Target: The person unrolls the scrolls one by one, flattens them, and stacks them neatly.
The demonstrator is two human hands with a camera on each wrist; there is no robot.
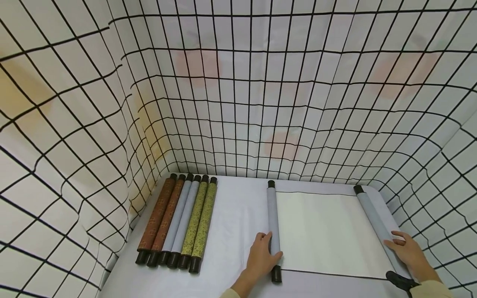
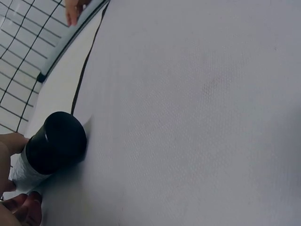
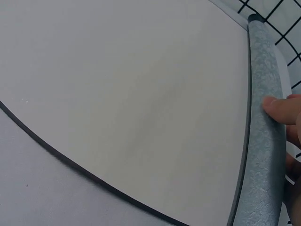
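A hanging scroll lies partly unrolled on the table, its blank cream paper [image 1: 328, 231] edged with thin dark lines. My left hand [image 1: 259, 255] grips the pale blue-grey left roll [image 1: 272, 207] near its lower end, thumb on one side and fingers on the other. The black knob [image 2: 56, 141] of that roll points toward the camera in the left wrist view. At the far side of the paper, my right hand [image 1: 410, 253] holds the right roll [image 1: 374, 215]. Its thumb presses on the patterned blue-grey surface [image 3: 264, 160] in the right wrist view; the other fingers are partly hidden behind the roll.
Several rolled scrolls lie side by side at the left: brown-red ones [image 1: 160, 219], pale blue ones [image 1: 185, 215] and yellow-green ones [image 1: 205, 223], all with black end knobs. A black wire grid [image 1: 250, 99] backed by white cloth surrounds the white table [image 1: 234, 207] at the back and sides.
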